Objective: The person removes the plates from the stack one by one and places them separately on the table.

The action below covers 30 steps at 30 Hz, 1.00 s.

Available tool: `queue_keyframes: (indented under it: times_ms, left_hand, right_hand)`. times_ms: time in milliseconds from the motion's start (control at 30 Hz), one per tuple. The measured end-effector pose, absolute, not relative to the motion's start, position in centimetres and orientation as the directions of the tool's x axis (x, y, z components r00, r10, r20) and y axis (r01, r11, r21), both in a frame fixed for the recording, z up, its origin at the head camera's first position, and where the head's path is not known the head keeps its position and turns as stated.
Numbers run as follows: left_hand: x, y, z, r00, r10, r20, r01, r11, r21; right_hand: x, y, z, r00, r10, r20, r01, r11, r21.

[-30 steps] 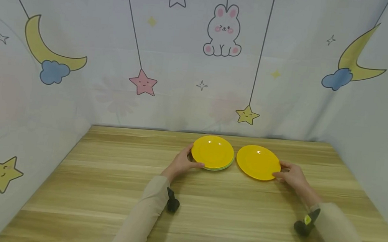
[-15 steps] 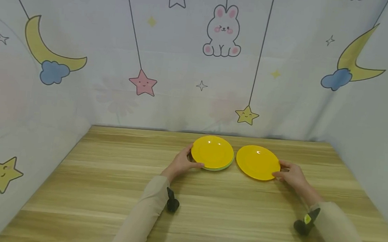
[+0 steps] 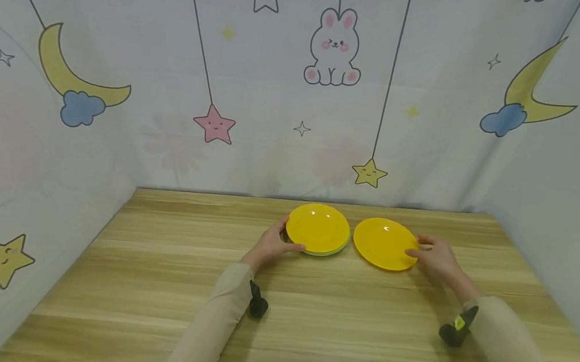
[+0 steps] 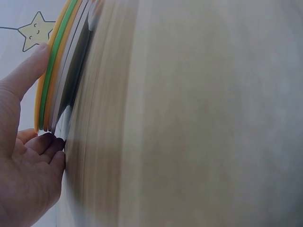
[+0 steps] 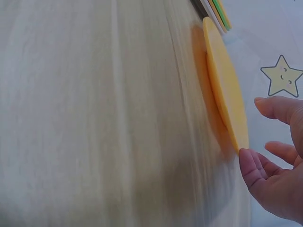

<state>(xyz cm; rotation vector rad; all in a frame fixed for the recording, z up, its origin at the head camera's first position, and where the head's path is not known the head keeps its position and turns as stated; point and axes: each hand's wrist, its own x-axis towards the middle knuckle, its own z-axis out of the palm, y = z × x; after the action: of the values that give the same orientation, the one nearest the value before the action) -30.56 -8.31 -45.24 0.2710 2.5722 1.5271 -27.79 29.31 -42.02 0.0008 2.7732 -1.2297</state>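
My left hand point(image 3: 269, 245) holds the near left edge of a stack of plates point(image 3: 318, 228) with a yellow plate on top. In the left wrist view the thumb lies against the rim of the stack point(image 4: 54, 85), and the curled fingers are at its lower edge. That stack shows yellow, green, orange and paler layers. Right of it, a single yellow plate point(image 3: 385, 243) lies on the table. My right hand point(image 3: 438, 260) is at this plate's right edge. In the right wrist view its thumb stands apart from the plate point(image 5: 225, 80), while a fingertip touches the rim.
The wood-grain table point(image 3: 329, 328) runs back to a white curtain point(image 3: 258, 75) printed with stars, moons and a rabbit. The curtain also closes off both sides. A small gap separates the single plate from the stack.
My right hand has loosened its pinch on the single plate's rim, its thumb now lifted from it. The left hand and the plates have stayed in place.
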Motion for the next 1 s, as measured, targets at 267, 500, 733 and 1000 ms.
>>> queue_keyframes:
  times_ms: [267, 500, 733, 1000]
  left_hand:
    - [-30.6, -8.3, -45.3, -0.972, 0.232, -0.026, 0.087, 0.463, 0.882]
    - [-30.5, -8.4, -45.2, -0.973, 0.228, -0.022, 0.088, 0.461, 0.883]
    - [-30.4, -8.4, -45.1, -0.973, 0.23, -0.019, 0.093, 0.466, 0.88]
    - [-30.5, -8.3, -45.1, -0.974, 0.227, -0.025, 0.087, 0.472, 0.877]
  right_hand:
    - [-28.5, 28.2, -41.7, -0.993, -0.103, -0.06, -0.026, 0.68, -0.733]
    - [-29.2, 27.3, -41.4, -0.984, -0.141, -0.106, -0.017, 0.676, -0.736]
    - [-29.9, 25.5, -41.2, -0.977, -0.185, -0.106, -0.046, 0.669, -0.742]
    - [-30.4, 22.7, -41.0, -0.965, -0.247, -0.09, -0.095, 0.647, -0.757]
